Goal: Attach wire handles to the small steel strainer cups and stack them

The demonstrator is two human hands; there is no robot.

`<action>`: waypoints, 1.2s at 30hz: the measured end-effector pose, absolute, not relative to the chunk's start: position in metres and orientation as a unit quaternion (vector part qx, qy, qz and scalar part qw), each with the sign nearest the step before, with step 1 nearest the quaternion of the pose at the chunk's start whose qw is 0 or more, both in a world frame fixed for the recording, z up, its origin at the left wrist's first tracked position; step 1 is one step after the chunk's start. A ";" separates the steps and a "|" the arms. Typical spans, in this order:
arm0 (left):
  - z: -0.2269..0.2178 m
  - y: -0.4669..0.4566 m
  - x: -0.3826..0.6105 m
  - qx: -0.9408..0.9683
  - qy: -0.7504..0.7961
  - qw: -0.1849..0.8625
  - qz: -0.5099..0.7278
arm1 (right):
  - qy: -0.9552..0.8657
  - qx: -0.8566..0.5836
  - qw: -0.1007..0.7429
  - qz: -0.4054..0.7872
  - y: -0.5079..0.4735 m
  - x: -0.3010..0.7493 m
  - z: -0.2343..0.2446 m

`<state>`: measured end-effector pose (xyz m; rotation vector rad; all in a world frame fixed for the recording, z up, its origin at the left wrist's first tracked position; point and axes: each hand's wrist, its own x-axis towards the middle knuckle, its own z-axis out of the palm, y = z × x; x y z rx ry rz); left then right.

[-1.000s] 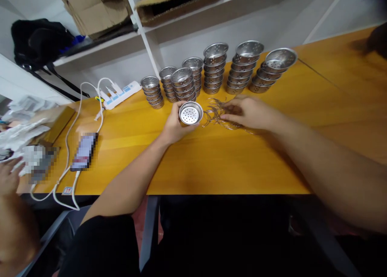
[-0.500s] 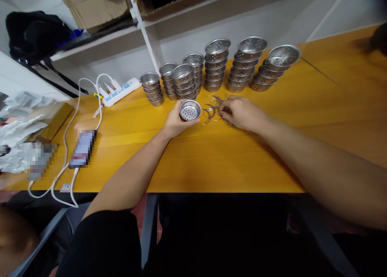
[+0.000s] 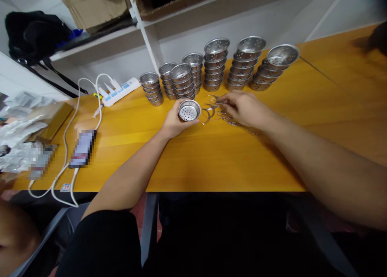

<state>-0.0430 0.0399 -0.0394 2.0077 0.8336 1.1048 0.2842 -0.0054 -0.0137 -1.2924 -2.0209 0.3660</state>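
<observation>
My left hand [image 3: 174, 121] is wrapped round a small perforated metal strainer cup [image 3: 189, 111], its open top facing up towards me. To the right of it lies a loose pile of thin curved metal wires [image 3: 208, 113] on the wooden table. My right hand [image 3: 240, 107] is at this pile, thumb and fingertips pinched at a curved wire [image 3: 220, 101]; the fingers partly hide it. More wires [image 3: 231, 119] lie under and below that hand.
Several stacks of perforated metal cups [image 3: 214, 69] stand along the back of the table [image 3: 226, 160]. At left are a white power strip [image 3: 122, 92], a phone [image 3: 82, 148] with white cables and clear plastic bags [image 3: 21, 152]. Part of another person [image 3: 16, 240] shows at lower left.
My right hand has shifted slightly up and right over the wires, uncovering more of the pile below it. The left hand with the strainer cup has barely moved.
</observation>
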 end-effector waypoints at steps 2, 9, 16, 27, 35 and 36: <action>-0.037 0.036 -0.043 0.768 0.317 0.335 0.445 | -0.773 -0.501 0.363 0.140 -0.009 0.284 -0.008; -0.029 0.023 -0.041 0.729 0.339 0.337 0.489 | -0.713 -0.501 0.428 0.239 -0.021 0.276 0.005; -0.036 0.026 -0.042 0.735 0.332 0.352 0.475 | -0.695 -0.488 0.466 0.250 -0.027 0.264 0.010; -0.045 0.016 -0.030 0.777 0.289 0.300 0.472 | -0.669 -0.441 0.514 0.306 -0.052 0.228 0.023; -0.045 0.012 -0.020 0.800 0.233 0.316 0.454 | -0.711 -0.474 0.467 0.227 -0.050 0.217 0.020; -0.045 0.012 -0.019 0.803 0.227 0.309 0.456 | -0.712 -0.479 0.462 0.223 -0.049 0.217 0.020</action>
